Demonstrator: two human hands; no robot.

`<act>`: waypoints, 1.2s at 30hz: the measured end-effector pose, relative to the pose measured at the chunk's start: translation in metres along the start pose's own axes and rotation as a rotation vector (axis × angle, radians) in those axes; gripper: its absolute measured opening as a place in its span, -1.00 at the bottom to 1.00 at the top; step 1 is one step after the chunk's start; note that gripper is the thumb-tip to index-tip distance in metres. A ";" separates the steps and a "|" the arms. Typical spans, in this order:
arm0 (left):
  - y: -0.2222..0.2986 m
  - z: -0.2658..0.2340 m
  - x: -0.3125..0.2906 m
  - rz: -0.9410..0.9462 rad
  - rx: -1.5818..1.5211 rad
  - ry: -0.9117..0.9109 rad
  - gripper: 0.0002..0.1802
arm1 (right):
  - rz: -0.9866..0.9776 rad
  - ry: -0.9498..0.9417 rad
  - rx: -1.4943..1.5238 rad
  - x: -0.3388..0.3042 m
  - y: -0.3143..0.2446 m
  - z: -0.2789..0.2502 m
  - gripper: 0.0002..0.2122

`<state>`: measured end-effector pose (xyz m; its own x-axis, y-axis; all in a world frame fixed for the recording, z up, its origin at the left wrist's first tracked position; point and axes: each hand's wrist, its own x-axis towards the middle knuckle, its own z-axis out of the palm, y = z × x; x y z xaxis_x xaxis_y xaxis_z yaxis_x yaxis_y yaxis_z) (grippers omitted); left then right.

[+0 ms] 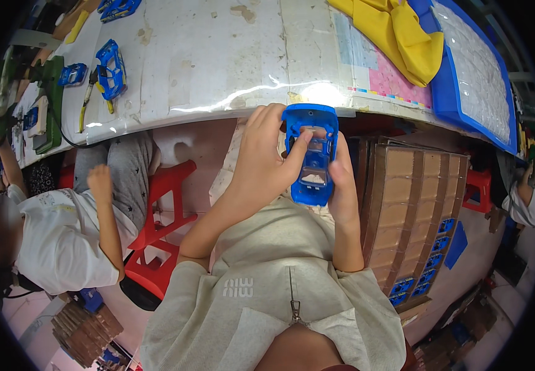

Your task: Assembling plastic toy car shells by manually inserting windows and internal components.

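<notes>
- So, 1 blue case (315,195) in play, held up above the lap at the bench (218,74) edge, open side facing up
- 2 hands on it. Left hand (261,151): grip closed around the case's left side, thumb pressed inside the upper half
- Right hand (344,188): grip closed too, holding the case's right side, thumb along the lower edge
- 2 blue frames (111,69) on the bench's left end, one near the back edge, one closer in
- 1 pair of pliers (88,99) with yellow handles, right beside the nearer frame
- 1 yellow strip (77,26) up in the back left corner
- 1 yellow cloth (403,43) on the right, partly over a pink sheet (397,79)
- 1 blue tray (446,102) just beside the cloth, with clear plastic inside
- 1 divided box (397,167) below the bench to the right, about 7 blue parts (440,243) in its lower cells, too small for an exact count
- 1 co-worker (69,241) sitting on the left, white shirt, next to a red stool (156,244)
</notes>
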<state>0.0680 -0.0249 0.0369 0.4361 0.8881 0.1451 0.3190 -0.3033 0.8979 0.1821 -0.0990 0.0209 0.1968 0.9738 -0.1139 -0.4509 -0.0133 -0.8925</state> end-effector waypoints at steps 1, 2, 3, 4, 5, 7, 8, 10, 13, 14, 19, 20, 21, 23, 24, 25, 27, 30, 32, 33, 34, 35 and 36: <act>-0.001 0.001 0.000 0.029 0.071 0.026 -0.81 | -0.030 0.007 -0.170 0.002 -0.001 -0.001 -0.63; -0.001 0.002 -0.001 0.059 0.142 0.053 -0.82 | -0.009 0.045 -0.304 0.001 -0.003 0.000 -0.75; -0.003 0.005 0.000 0.058 0.140 0.050 -0.82 | -0.008 0.048 -0.304 0.002 -0.001 -0.001 -0.75; -0.005 0.008 -0.001 0.079 0.135 0.064 -0.81 | -0.015 0.087 -0.348 0.005 0.002 -0.001 -0.79; -0.006 0.011 -0.001 0.099 0.131 0.078 -0.80 | -0.022 0.124 -0.392 0.006 0.004 -0.001 -0.82; -0.006 0.013 -0.002 0.088 0.128 0.075 -0.81 | -0.037 0.143 -0.418 0.008 0.003 0.002 -0.84; -0.006 0.014 -0.002 0.079 0.124 0.074 -0.82 | -0.056 0.161 -0.446 0.009 0.002 0.003 -0.86; -0.005 0.013 -0.001 0.066 0.099 0.066 -0.83 | -0.059 0.153 -0.487 0.009 0.001 0.002 -0.86; -0.005 0.015 -0.001 0.072 0.082 0.067 -0.83 | -0.065 0.156 -0.521 0.009 -0.001 0.004 -0.88; -0.005 0.016 -0.001 0.089 0.091 0.077 -0.83 | -0.068 0.165 -0.514 0.009 -0.002 0.005 -0.89; -0.005 0.015 -0.003 0.035 0.109 0.052 -0.82 | -0.074 0.162 -0.523 0.011 0.003 0.004 -0.93; -0.004 0.015 -0.004 0.010 0.103 0.059 -0.86 | -0.059 0.156 -0.511 0.011 0.004 0.004 -0.93; -0.004 0.014 -0.004 0.010 0.104 0.058 -0.86 | -0.059 0.157 -0.510 0.012 0.004 0.004 -0.93; -0.003 0.013 -0.005 0.007 0.127 0.042 -0.85 | -0.055 0.146 -0.502 0.013 0.004 0.005 -0.92; -0.003 0.014 -0.005 0.006 0.128 0.041 -0.85 | -0.054 0.147 -0.501 0.013 0.003 0.007 -0.92; -0.003 0.014 -0.006 0.013 0.140 0.053 -0.85 | -0.056 0.156 -0.476 0.014 0.001 0.010 -0.93; -0.004 0.015 -0.006 0.020 0.155 0.065 -0.84 | -0.058 0.165 -0.449 0.014 0.002 0.011 -0.93; -0.006 0.014 -0.006 -0.007 0.122 0.032 -0.83 | -0.091 0.150 -0.508 0.015 0.003 0.008 -0.94; -0.004 0.014 -0.007 -0.044 -0.005 0.011 -0.83 | -0.122 0.151 -0.507 0.014 0.002 0.009 -0.94; -0.004 0.014 -0.007 -0.044 -0.004 0.009 -0.83 | -0.122 0.153 -0.507 0.014 0.002 0.010 -0.94; -0.004 0.014 -0.007 -0.068 -0.033 -0.003 -0.82 | -0.139 0.159 -0.503 0.014 0.002 0.011 -0.95; -0.004 0.013 -0.007 -0.093 -0.063 -0.014 -0.81 | -0.155 0.166 -0.499 0.015 0.002 0.011 -0.95; -0.003 0.013 -0.007 -0.095 -0.061 -0.013 -0.81 | -0.154 0.164 -0.498 0.015 0.004 0.009 -0.95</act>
<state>0.0755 -0.0345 0.0276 0.4175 0.9071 0.0530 0.3076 -0.1959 0.9311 0.1749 -0.0824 0.0195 0.3789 0.9254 0.0030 0.0524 -0.0183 -0.9985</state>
